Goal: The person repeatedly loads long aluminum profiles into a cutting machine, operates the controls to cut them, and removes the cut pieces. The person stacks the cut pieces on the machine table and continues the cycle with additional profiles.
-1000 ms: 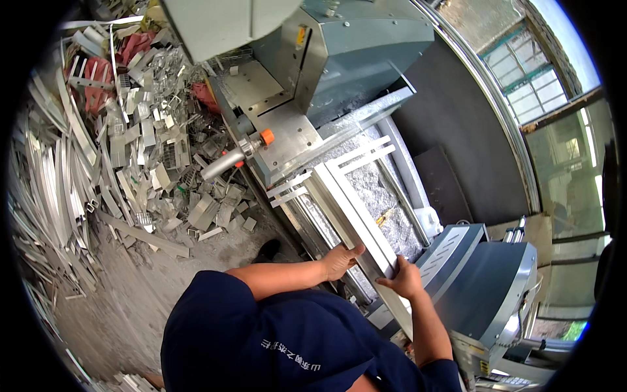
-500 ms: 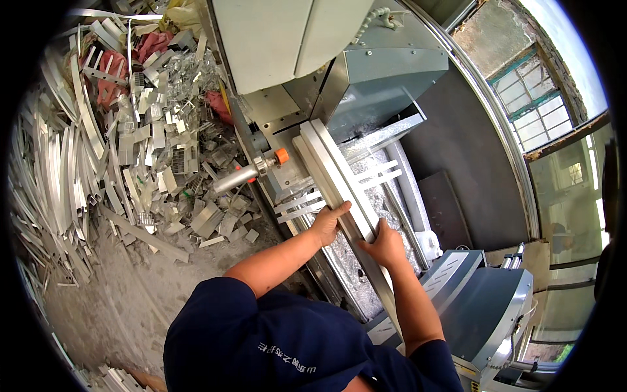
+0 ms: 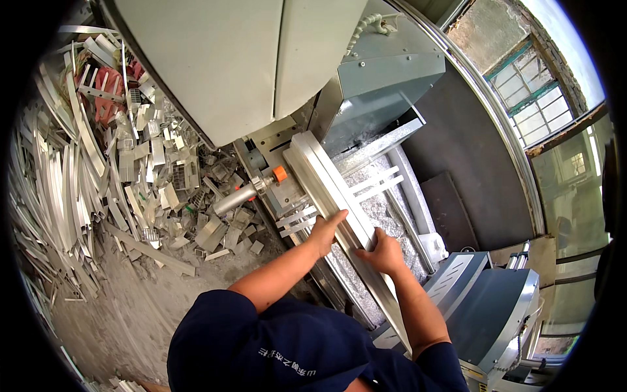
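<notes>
Long silver metal profiles (image 3: 328, 179) lie side by side, slanting from the upper middle down toward my right forearm. Their far ends rest by the grey saw-like machine head (image 3: 385, 91). My left hand (image 3: 325, 234) grips the bundle's left side, thumb across the top. Lower down, my right hand (image 3: 384, 253) holds its right edge, fingers curled over it. Pale support bars (image 3: 375, 184) pass crosswise under the profiles. Left of the far ends sits a clamp cylinder with an orange tip (image 3: 279, 174). The profiles' near end is partly hidden by my right arm.
A big pale panel (image 3: 215, 65) hangs at upper left. Metal offcuts (image 3: 163, 163) and long strips (image 3: 59, 183) cover the floor at left. A second blue-grey machine head (image 3: 490, 313) stands at lower right. Metal shavings (image 3: 366, 287) fill the machine bed.
The pale panel now covers more of the upper left, hiding some scrap. The profiles' far ends have shifted slightly left relative to the clamp. Both hands keep their grip.
</notes>
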Demonstrator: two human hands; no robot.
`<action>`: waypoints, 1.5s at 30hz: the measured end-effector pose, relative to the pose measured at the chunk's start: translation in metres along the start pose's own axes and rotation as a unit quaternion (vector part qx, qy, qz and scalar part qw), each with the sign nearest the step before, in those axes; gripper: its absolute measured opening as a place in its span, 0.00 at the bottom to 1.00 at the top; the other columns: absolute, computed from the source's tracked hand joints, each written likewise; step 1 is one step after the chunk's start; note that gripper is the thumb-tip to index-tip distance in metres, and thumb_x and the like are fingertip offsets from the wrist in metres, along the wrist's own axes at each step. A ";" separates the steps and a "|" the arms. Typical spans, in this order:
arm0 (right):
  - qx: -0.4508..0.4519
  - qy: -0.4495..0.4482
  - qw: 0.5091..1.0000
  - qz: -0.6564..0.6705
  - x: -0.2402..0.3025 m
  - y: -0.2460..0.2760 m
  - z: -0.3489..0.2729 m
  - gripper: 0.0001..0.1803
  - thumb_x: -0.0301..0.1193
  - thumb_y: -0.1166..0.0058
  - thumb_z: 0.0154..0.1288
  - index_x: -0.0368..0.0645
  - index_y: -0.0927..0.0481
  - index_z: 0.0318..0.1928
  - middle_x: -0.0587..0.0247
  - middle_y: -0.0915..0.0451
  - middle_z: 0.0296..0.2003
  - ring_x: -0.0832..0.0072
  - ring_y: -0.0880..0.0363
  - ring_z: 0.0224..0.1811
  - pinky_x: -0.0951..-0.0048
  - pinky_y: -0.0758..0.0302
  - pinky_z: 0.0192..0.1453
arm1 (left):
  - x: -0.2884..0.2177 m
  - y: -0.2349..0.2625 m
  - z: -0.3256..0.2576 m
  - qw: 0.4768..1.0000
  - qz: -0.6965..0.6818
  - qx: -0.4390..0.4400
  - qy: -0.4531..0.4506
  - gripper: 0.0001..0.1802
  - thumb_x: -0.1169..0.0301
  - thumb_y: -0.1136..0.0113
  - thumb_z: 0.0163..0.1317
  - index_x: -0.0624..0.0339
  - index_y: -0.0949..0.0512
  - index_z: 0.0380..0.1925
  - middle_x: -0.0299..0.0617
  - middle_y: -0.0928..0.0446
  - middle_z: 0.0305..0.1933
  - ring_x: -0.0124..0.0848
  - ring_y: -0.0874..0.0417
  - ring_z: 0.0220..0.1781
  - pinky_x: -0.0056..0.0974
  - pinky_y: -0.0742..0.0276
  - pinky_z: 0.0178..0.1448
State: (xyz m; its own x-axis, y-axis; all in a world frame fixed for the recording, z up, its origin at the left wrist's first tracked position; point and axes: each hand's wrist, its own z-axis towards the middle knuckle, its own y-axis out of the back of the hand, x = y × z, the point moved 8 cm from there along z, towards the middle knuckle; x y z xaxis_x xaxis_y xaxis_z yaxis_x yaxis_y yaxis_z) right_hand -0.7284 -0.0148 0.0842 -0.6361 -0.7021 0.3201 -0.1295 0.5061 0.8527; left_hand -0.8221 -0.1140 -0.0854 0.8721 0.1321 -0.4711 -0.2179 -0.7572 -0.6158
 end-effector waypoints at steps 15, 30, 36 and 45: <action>-0.032 0.032 0.999 0.005 0.020 0.007 0.029 0.34 0.50 0.27 0.45 0.36 0.25 0.42 0.42 0.17 0.33 0.48 0.17 0.37 0.57 0.21 0.44 | -0.058 -0.019 0.002 0.997 -0.009 0.057 -0.049 0.32 0.57 0.30 0.60 0.65 0.28 0.58 0.46 0.23 0.56 0.40 0.22 0.58 0.49 0.27 0.62; -0.192 -0.082 0.978 -0.031 -0.073 0.000 -0.095 0.53 0.48 0.25 0.47 0.41 0.39 0.70 0.49 0.32 0.66 0.54 0.34 0.69 0.51 0.41 0.74 | -0.043 0.009 0.052 0.967 0.226 -0.033 -0.109 0.34 0.43 0.48 0.67 0.63 0.28 0.58 0.47 0.28 0.57 0.38 0.28 0.51 0.46 0.30 0.57; -0.267 -0.221 0.933 -0.099 -0.168 -0.041 -0.216 0.53 0.69 0.51 0.59 0.47 0.44 0.74 0.49 0.36 0.67 0.54 0.44 0.74 0.49 0.61 0.81 | -0.062 -0.012 0.016 0.992 0.076 0.075 -0.069 0.43 0.39 0.41 0.62 0.55 0.36 0.67 0.45 0.36 0.70 0.43 0.32 0.68 0.52 0.32 0.70; -0.319 -0.207 0.923 -0.048 -0.177 -0.060 -0.246 0.57 0.66 0.41 0.52 0.46 0.43 0.74 0.49 0.31 0.62 0.53 0.37 0.69 0.48 0.54 0.78 | 0.060 -0.185 -0.193 0.400 0.646 0.543 -0.359 0.30 0.62 0.23 0.46 0.66 0.21 0.47 0.52 0.20 0.50 0.48 0.20 0.55 0.47 0.27 0.62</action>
State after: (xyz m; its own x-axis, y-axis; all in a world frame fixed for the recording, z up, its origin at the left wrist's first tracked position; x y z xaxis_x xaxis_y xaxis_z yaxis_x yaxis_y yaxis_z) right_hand -0.4214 -0.0440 0.0782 -0.8988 -0.4089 0.1577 0.1902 -0.0398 0.9809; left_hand -0.6447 -0.0892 0.1223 -0.5398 0.5235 -0.6592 -0.6853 0.1814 0.7053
